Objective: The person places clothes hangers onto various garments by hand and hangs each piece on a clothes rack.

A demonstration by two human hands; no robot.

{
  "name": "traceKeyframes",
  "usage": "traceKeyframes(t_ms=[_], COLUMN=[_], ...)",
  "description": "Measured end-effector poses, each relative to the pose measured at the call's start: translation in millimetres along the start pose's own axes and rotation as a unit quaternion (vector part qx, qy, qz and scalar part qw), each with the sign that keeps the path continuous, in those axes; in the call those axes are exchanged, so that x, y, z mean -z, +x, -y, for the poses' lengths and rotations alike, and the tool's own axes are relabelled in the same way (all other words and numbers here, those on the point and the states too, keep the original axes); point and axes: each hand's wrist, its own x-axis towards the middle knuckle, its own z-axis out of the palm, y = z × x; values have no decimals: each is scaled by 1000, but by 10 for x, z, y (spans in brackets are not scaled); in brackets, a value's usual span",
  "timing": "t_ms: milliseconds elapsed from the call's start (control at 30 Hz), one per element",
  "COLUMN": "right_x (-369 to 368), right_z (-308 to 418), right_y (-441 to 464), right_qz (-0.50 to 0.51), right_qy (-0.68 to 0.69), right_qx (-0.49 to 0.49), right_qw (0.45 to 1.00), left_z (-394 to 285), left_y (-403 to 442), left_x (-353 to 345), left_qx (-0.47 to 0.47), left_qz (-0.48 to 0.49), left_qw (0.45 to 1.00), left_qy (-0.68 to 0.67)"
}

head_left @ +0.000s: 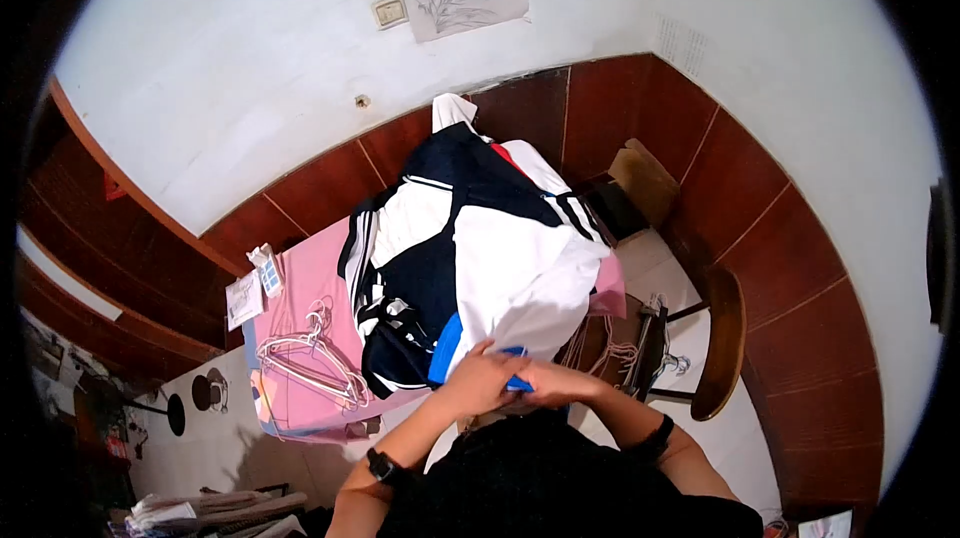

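Note:
My left hand (483, 379) and my right hand (549, 384) are close together at the near edge of the table, in front of my body. Both are closed on the blue-edged end of a white garment (525, 273), which stretches away from me over the pile. Blue trim (446, 346) shows beside my left hand, and some blue lies between my hands. Beneath and behind it lies a dark navy and white jacket (412, 283) with striped sleeves. My fingertips are partly hidden in the cloth.
White and pink hangers (315, 363) lie on the pink tablecloth (310, 283) at left, near a tissue pack (266, 270). More hangers (612, 348) lie on a wooden chair seat at right; its curved backrest (722, 343) stands beyond. A tiled wall (620, 98) bounds the far side.

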Motion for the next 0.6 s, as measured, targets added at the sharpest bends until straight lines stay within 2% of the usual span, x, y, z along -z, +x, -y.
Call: traceKeyframes(t_ms=[67, 133, 200, 267, 333, 367, 400, 467, 533, 600], right_x=[36, -29, -124, -145, -225, -234, -246, -283, -365, -525], right_z=[42, -58, -146, -97, -175, -159, -94, 75, 158, 262], right_y=[-121, -168, -150, -135, -115, -109, -113, -131, -103, -13], right_qz=[57, 70, 37, 32, -18, -21, -4, -89, -125, -122], right_qy=[-18, 17, -35, -94, -147, -179, -183, -209, -265, -249], right_qx=[-51, -47, -85, -83, -66, -58, -44, -48, -48, -27], right_qw=[997, 996, 995, 992, 987, 982, 982, 973, 955, 960], left_z=[-53, -143, -255, -358, -474, -518, -564, -649, -749, -819], left_y=[-143, -343, -636, -881, -1109, -1213, -1316, -1493, -1698, -1919], left_x=[-188, -310, -356, -357, -328, -332, -334, -323, -312, -346], left_qx=[18, 142, 164, 183, 256, 245, 259, 210, 228, 216], left_qz=[-3, 74, 60, 35, -15, -48, -65, -76, -84, -104], left_qw=[999, 987, 984, 982, 948, 932, 927, 910, 896, 861], left_qy=[42, 29, 26, 22, -187, -263, -262, -350, -371, -448])
